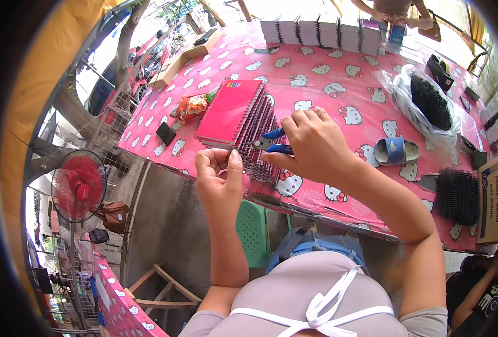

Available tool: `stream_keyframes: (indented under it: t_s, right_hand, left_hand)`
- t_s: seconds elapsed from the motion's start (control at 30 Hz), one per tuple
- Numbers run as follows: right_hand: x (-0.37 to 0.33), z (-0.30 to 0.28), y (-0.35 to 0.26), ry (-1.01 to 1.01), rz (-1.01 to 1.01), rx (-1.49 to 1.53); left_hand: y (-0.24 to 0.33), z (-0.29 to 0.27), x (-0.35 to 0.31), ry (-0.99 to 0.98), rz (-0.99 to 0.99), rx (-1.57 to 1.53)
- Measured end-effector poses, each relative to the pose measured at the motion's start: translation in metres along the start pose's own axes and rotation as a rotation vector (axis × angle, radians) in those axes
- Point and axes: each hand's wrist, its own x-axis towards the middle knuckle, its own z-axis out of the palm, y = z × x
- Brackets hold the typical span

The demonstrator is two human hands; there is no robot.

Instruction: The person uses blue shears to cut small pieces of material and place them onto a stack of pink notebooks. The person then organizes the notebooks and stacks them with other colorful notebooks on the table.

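A tall stack of pink-covered spiral notebooks [229, 112] stands near the table's front edge, its dark coils facing right. My right hand [316, 137] is closed around blue-handled pliers [272, 140]. Their metal jaws point left, at the coils near the stack's front corner. Just below that corner is my left hand [221, 177], thumb and fingers pinched together against the near edge of the notebooks. What lies between those fingertips is too small to make out.
A pink patterned cloth covers the table [316, 84]. Left of the stack lie snack packets [192, 106] and a small black box [165, 133]. Rightward are a blue slipper [396, 151], black coils in a plastic bag [430, 103] and a carton [497, 196]. Another person's hands [423, 22] show beyond.
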Motion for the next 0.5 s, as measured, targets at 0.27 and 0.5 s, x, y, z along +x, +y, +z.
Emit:
stream_keyframes:
  t_s: [0.27,0.5]
  right_hand:
    - [0.016,-0.007,-0.012,-0.581,0.257,0.183]
    - [-0.005,0.006,0.001,0.034,-0.023,-0.001]
  left_hand:
    - [-0.001,0.0,0.001,-0.006,0.048,0.023]
    - [0.001,-0.001,-0.001,-0.035,0.003,0.003]
